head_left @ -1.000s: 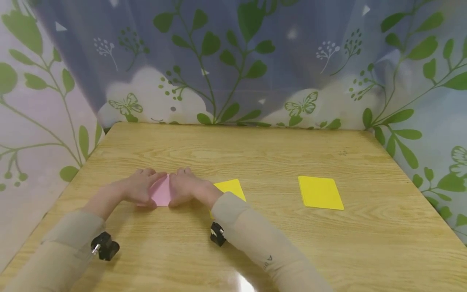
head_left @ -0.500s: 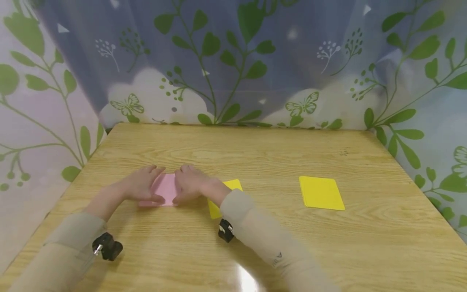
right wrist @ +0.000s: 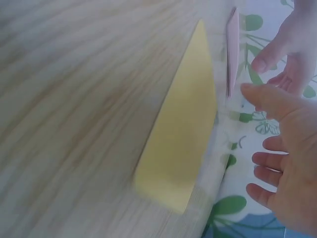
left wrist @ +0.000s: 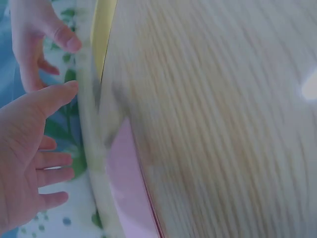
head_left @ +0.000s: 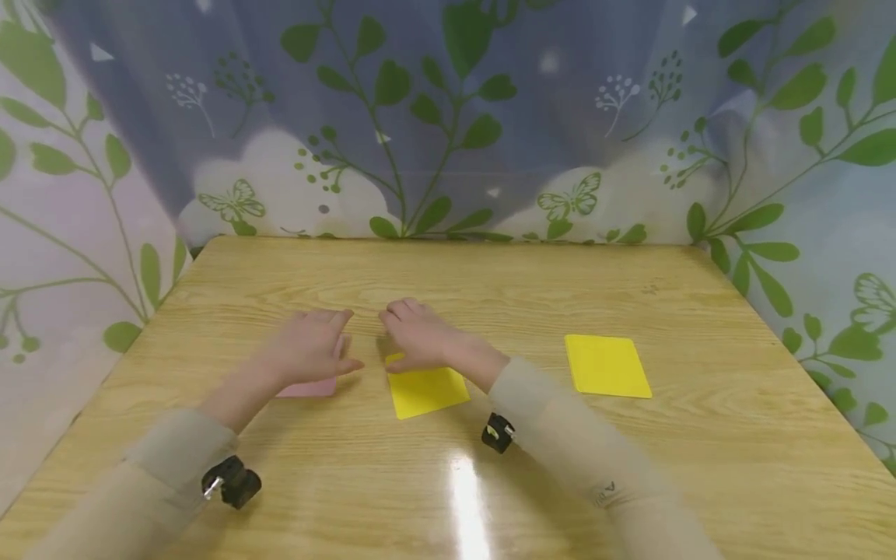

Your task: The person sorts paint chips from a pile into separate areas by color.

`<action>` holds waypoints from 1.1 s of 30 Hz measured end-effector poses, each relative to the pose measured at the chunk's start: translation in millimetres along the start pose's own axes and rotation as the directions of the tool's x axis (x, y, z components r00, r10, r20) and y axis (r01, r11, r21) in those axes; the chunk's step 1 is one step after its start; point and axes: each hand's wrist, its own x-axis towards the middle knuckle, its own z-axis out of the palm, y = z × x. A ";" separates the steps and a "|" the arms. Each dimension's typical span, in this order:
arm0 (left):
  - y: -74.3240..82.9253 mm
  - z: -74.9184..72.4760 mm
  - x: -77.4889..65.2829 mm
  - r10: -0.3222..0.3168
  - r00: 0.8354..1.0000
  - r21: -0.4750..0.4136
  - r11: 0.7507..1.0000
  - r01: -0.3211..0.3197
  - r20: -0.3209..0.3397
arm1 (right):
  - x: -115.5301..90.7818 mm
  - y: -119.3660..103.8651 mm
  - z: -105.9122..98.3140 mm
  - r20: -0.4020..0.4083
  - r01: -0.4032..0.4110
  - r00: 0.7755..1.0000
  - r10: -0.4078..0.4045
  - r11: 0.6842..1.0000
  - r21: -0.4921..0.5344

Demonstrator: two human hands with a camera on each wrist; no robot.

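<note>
My left hand (head_left: 311, 346) hovers over the pink square card (head_left: 311, 387) on the table, hiding most of it, with thumb and fingers spread. In the left wrist view the pink card (left wrist: 130, 188) lies flat below that hand, thin layers showing along its edge. My right hand (head_left: 423, 338) is over the far edge of the middle yellow square card (head_left: 428, 393), which lies slightly turned. From the right wrist, the fingers of the right hand (right wrist: 290, 158) are relaxed and hold nothing, above the yellow card (right wrist: 181, 129). Both thumbs point toward each other.
A second yellow square card (head_left: 607, 365) with rounded corners lies to the right, slightly fanned at its edge. The wooden table (head_left: 448, 280) ends at a leaf-patterned curtain (head_left: 448, 155). Black camera mounts (head_left: 231, 482) sit at the sleeves.
Both hands have left the sides of the pink card and moved right, lifting. The right hand has gone over to the middle yellow card, uncovering more of its near part.
</note>
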 end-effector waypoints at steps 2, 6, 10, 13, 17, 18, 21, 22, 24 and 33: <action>10.6 0.6 1.7 0.015 1.000 -0.013 1.000 -0.015 0.000 | -8.9 7.2 1.3 -0.014 0.022 1.000 -0.022 1.000 -0.016; 30.0 3.0 4.3 0.064 0.998 -0.042 0.997 -0.063 0.018 | -26.8 21.6 4.2 -0.012 0.061 0.998 -0.061 0.998 0.008; 45.8 10.2 7.1 0.116 0.992 -0.045 0.993 -0.113 0.048 | -43.9 35.1 9.8 0.005 0.092 0.996 -0.092 0.995 0.048; 54.2 17.3 8.9 0.139 0.989 -0.043 0.990 -0.137 0.057 | -54.4 43.3 14.9 0.012 0.109 0.994 -0.110 0.993 0.041; 63.4 23.2 9.1 0.160 0.985 -0.081 0.985 -0.154 0.067 | -64.9 50.0 21.5 0.042 0.111 0.993 -0.112 0.993 0.037; 65.3 24.3 9.0 0.165 0.984 -0.088 0.983 -0.158 0.074 | -66.8 50.8 23.0 0.052 0.108 0.993 -0.110 0.993 0.040; 69.3 26.7 8.2 0.169 0.981 -0.099 0.982 -0.159 0.100 | -69.6 51.5 26.2 0.072 0.099 0.992 -0.103 0.993 0.060; 70.1 27.6 8.2 0.169 0.980 -0.095 0.983 -0.159 0.106 | -69.7 51.7 27.0 0.074 0.096 0.992 -0.101 0.993 0.068; 71.5 28.6 8.4 0.169 0.980 -0.086 0.983 -0.161 0.107 | -69.2 51.9 28.6 0.075 0.091 0.993 -0.096 0.993 0.075; 73.4 29.2 12.5 0.208 0.977 -0.062 0.977 -0.205 0.053 | -64.7 54.4 28.4 0.107 0.071 0.991 -0.085 0.990 0.122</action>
